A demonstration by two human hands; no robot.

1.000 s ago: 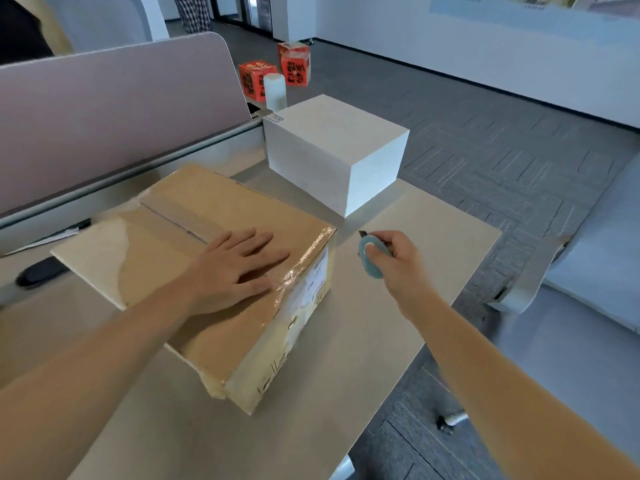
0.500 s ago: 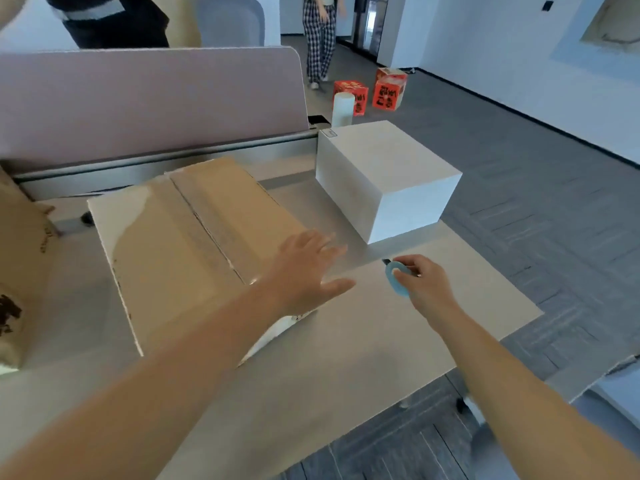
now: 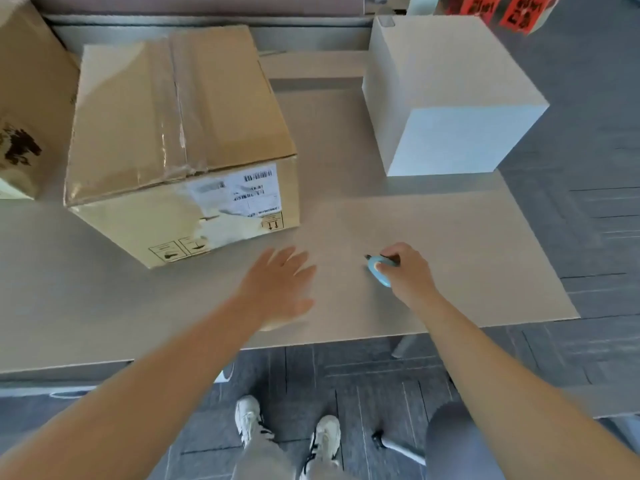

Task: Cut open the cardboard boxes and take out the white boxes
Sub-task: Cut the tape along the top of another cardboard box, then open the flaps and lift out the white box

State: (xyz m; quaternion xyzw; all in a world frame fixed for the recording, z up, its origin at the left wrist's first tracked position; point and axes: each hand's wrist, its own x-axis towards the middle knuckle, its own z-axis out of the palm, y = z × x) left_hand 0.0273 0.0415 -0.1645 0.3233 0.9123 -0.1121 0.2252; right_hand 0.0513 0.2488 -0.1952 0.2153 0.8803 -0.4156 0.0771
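Observation:
A taped brown cardboard box (image 3: 173, 126) with a shipping label on its near side stands on the beige table (image 3: 450, 271). To its right stands a white box (image 3: 446, 91). My left hand (image 3: 280, 289) hovers open over the table just in front of the cardboard box, touching nothing. My right hand (image 3: 408, 275) grips a small light-blue cutter (image 3: 377, 268), its dark tip pointing left, low over the table.
A second cardboard box (image 3: 24, 98) stands at the far left edge. Red cartons (image 3: 498, 8) sit on the floor at the top right. A desk partition runs along the back. My shoes and a chair base show below the table's near edge.
My left hand has come off the cardboard box top and now hangs in front of it. The view has tipped downward. The right hand still holds the cutter.

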